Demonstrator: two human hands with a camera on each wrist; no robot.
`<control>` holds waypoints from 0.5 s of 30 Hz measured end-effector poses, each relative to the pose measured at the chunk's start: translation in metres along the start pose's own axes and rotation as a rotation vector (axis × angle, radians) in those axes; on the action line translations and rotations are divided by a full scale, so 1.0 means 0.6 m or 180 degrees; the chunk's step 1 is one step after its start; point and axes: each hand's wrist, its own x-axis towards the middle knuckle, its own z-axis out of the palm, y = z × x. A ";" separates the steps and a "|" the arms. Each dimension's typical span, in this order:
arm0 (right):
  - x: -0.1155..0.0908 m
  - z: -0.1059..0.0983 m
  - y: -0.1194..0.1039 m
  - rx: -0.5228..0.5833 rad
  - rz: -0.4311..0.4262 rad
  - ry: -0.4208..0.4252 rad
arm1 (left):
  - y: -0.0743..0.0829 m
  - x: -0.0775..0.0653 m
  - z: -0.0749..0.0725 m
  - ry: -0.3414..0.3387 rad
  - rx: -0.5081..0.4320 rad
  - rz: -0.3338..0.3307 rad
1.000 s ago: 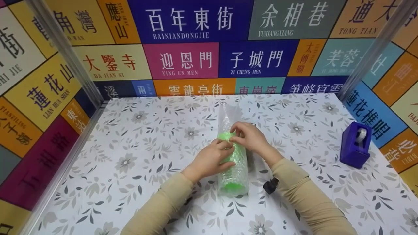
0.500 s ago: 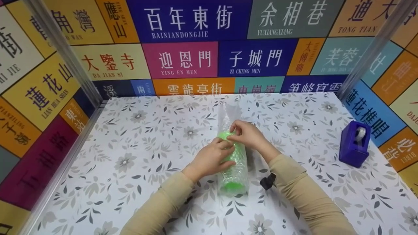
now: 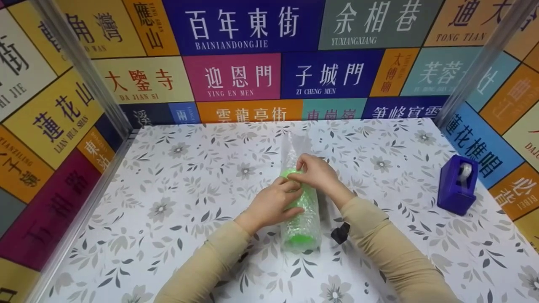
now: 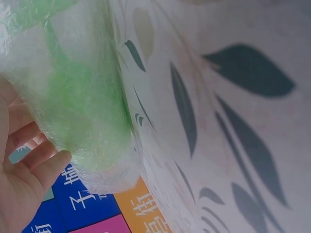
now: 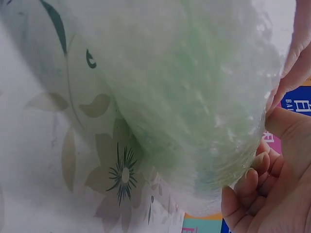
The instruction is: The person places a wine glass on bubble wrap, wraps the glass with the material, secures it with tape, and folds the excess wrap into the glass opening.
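A long bundle of clear bubble wrap lies lengthwise on the table, rolled round a green thing whose exact kind I cannot tell. Its rounded green end shows at the near side, and loose wrap extends beyond it at the far side. My left hand holds the bundle from the left, fingers bent over its top and thumb lower down. Just beyond, my right hand has its thumb and bent fingers on the wrap's upper surface. In the right wrist view, curled fingertips lie against the bundle.
A purple tape dispenser with a roll of clear tape stands near the table's right side. The floral-covered table is enclosed at the back and sides by coloured sign panels. A black wrist device hangs below the right cuff.
My right thumb has slid slightly left across the wrap, and the right wrist and forearm have shifted a little left. The left hand and the bundle stay in place.
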 end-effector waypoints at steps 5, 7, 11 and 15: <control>-0.004 0.003 0.008 0.0100 -0.0166 0.0098 | 0.000 0.001 0.000 0.0006 0.0021 0.0000; -0.007 0.003 0.013 0.0151 -0.0249 0.0121 | 0.000 0.000 0.000 -0.0001 0.0016 -0.0017; -0.015 0.002 0.024 0.0317 -0.0453 0.0166 | 0.001 -0.001 0.001 -0.0028 -0.0008 -0.0068; -0.024 -0.001 0.032 0.0496 -0.0627 0.0214 | 0.001 0.000 0.000 -0.0060 -0.0042 -0.0107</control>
